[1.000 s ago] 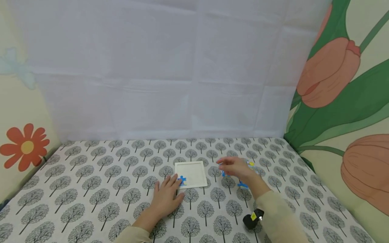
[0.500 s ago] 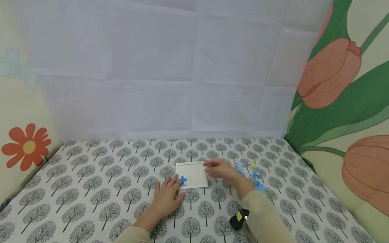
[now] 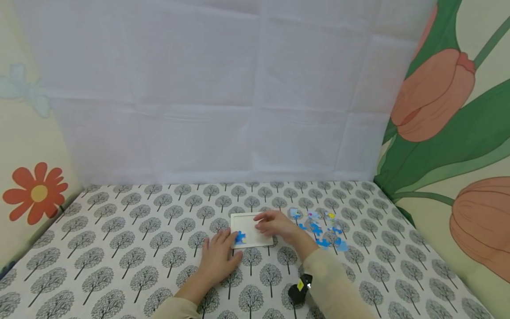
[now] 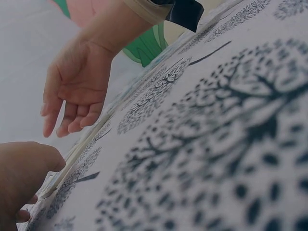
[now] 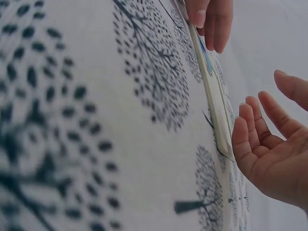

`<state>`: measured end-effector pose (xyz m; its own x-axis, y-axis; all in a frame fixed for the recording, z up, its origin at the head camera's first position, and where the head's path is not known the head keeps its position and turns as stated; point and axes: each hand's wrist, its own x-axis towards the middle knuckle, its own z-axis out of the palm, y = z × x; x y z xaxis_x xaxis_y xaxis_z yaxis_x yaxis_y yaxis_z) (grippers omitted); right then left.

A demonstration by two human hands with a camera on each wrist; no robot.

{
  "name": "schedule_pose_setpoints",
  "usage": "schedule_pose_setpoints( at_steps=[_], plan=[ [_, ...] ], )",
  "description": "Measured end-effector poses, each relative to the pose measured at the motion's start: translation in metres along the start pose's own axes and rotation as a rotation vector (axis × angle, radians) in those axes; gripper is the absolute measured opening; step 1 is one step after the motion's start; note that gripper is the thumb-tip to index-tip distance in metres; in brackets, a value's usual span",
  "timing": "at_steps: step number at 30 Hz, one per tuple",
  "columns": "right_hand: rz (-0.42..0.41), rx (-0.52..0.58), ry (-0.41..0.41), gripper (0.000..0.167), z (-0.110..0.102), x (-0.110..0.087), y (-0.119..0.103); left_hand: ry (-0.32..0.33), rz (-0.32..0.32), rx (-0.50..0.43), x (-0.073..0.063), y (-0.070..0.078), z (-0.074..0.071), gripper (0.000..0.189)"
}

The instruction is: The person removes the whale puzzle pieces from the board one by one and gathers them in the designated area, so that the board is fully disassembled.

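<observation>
A shallow white puzzle tray (image 3: 247,225) lies on the cloth, with blue jigsaw piece material (image 3: 240,238) in its near left corner. My left hand (image 3: 217,261) rests flat at that corner, fingers extended over the tray's left edge and close beside the blue. Over the tray's right half hovers my right hand (image 3: 275,225). In the right wrist view the fingers of the right hand (image 5: 279,154) are loosely bent, thumb apart, and nothing shows between them. The left wrist view likewise shows the right hand (image 4: 82,86) hanging relaxed above the tray's level.
Several loose jigsaw pieces (image 3: 316,229), mostly blue, are scattered right of the tray, with a yellow-marked piece (image 3: 331,215) at the far side. A black device (image 3: 299,290) is worn at the right wrist. A white sheet (image 3: 199,88) hangs behind the tree-print tablecloth (image 3: 139,270).
The right hand has moved left from the loose pieces to over the tray, uncovering more of those pieces. The left hand has stayed at the tray's corner.
</observation>
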<state>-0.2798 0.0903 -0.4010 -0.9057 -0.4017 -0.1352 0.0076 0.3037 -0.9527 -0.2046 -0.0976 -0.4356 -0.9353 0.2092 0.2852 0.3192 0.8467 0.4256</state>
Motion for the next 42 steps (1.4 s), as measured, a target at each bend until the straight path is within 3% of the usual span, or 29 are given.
schedule_pose_setpoints(
  at_steps=[7, 15, 23, 42],
  plan=[
    [0.0, 0.034, -0.064, 0.03, 0.013, 0.005, 0.004, 0.06, -0.098, 0.073, 0.0, -0.003, -0.001, 0.049],
    [0.01, -0.048, -0.032, 0.026, 0.024, 0.003, 0.003, 0.01, -0.156, 0.088, 0.0, -0.003, -0.002, 0.046],
    [-0.003, -0.183, 0.001, 0.024, 0.029, 0.001, 0.002, -0.012, -0.159, 0.095, -0.001, -0.002, -0.002, 0.046],
    [-0.019, -0.377, 0.093, 0.015, 0.039, 0.006, 0.007, -0.027, -0.155, 0.099, -0.001, -0.002, -0.003, 0.046]
  ],
)
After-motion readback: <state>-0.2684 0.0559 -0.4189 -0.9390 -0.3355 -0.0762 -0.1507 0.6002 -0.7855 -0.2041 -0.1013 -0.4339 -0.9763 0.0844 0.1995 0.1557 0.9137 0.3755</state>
